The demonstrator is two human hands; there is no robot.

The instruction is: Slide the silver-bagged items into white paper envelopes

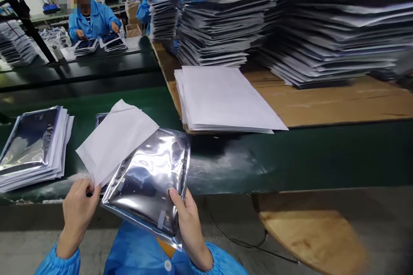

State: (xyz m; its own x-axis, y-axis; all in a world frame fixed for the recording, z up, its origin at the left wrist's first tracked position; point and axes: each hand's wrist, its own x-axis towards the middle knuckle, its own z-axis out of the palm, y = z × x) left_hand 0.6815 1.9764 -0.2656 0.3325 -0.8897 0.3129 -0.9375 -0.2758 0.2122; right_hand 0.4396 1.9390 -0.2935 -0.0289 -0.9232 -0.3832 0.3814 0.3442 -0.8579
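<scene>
My left hand (pixel 80 202) pinches the near corner of a white paper sheet (pixel 118 142), its fingers closed. In my right hand (pixel 187 219) is a dark flat panel in a shiny clear plastic bag (pixel 151 180), gripped at its right edge with the thumb on top. The bag is tilted over the bench edge, and the sheet overlaps its upper left. Under the sheet, part of another dark bagged panel (pixel 100 118) shows; most of it is hidden.
A stack of bagged panels and paper (pixel 35 137) lies at left. White sheets (pixel 226 99) rest on a cardboard-covered board (pixel 348 103), before tall stacks (pixel 222 30). The green bench (pixel 290 159) spans the front; a wooden stool (pixel 309 232) stands below right. Co-workers in blue (pixel 93 21) work behind.
</scene>
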